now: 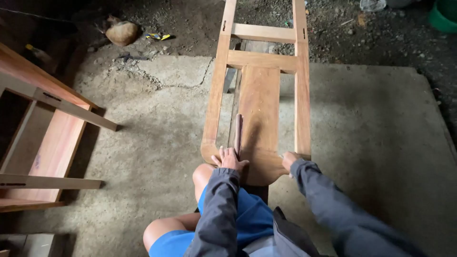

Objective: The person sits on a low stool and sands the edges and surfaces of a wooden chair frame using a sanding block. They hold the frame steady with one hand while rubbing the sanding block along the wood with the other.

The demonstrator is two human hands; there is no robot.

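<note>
Gripping brown sanding strip, left hand closed; right hand curled over chair frame edge.

Sanding strip on frame, cabinet left
</note>
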